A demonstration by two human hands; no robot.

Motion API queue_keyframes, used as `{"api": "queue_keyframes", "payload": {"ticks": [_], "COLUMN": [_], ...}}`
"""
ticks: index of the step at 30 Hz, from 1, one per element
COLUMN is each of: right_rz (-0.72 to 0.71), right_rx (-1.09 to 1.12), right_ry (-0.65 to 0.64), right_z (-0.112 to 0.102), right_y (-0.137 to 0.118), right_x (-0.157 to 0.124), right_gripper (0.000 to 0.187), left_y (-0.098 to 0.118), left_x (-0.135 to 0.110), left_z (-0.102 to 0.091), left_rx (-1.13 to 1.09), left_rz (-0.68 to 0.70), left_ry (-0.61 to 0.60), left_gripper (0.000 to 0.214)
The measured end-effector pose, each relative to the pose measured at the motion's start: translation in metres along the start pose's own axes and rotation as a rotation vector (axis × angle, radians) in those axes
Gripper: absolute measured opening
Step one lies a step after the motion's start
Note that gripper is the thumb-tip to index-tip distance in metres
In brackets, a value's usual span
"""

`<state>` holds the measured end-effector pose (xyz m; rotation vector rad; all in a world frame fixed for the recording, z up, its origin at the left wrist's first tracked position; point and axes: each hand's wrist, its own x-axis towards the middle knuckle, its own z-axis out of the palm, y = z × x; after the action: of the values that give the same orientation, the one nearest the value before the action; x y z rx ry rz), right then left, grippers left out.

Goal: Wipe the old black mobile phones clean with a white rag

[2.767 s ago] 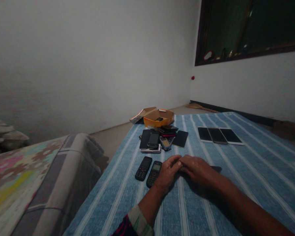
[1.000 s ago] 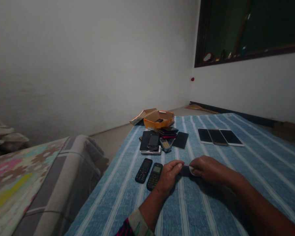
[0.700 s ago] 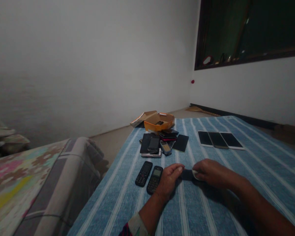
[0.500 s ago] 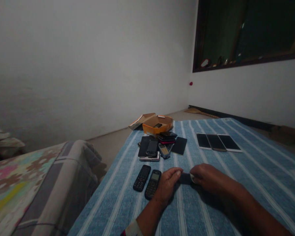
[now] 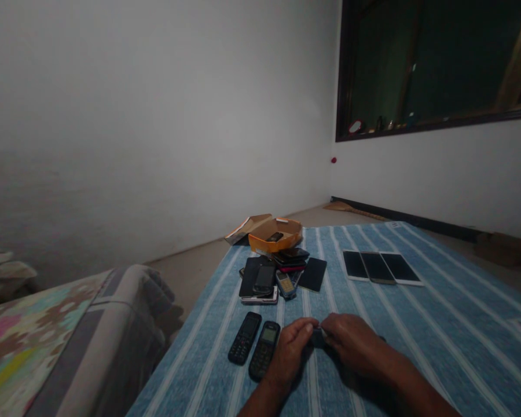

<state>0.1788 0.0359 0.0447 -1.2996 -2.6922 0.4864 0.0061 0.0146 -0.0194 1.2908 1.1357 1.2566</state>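
Low over the bedspread, my left hand [image 5: 293,347] is closed on the end of a dark, flat phone [image 5: 318,338], most of it hidden by my fingers. My right hand [image 5: 351,339] is closed at its other end, and a small whitish piece, perhaps cloth, shows between the fingertips. Both hands almost touch. Beside my left hand lie two black keypad phones, one with a greyish screen [image 5: 264,351] and one farther left [image 5: 245,338]. A small dark thing peeks out past my right wrist, too hidden to name.
Ahead is a pile of phones [image 5: 264,278] with a small keypad phone [image 5: 285,284] and a black slab [image 5: 313,274] beside it. Behind stands an open orange box [image 5: 260,244] holding a phone. Three large phones [image 5: 377,267] lie side by side at right on the striped blue bedspread [image 5: 191,370].
My right hand has moved left along the dark phone, close to my left hand, covering more of it. The whole view has tilted slightly up.
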Motion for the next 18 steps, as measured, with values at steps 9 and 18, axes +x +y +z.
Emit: {"api": "queue_keyframes", "payload": {"ticks": [9,18], "right_rz": [-0.042,0.035], "right_rx": [0.025,-0.073], "right_ry": [0.042,0.074], "right_z": [0.011,0.01], "right_y": [0.012,0.032], "right_x": [0.007,0.01], "right_gripper": [0.029,0.034], "left_y": [-0.006,-0.008], "left_x": [0.006,0.026], "left_z": [0.007,0.03], "left_rx": [-0.155,-0.133], "left_rz": [-0.037,0.042], "left_ry": [-0.044,0.027], "left_gripper": [0.049,0.048]}}
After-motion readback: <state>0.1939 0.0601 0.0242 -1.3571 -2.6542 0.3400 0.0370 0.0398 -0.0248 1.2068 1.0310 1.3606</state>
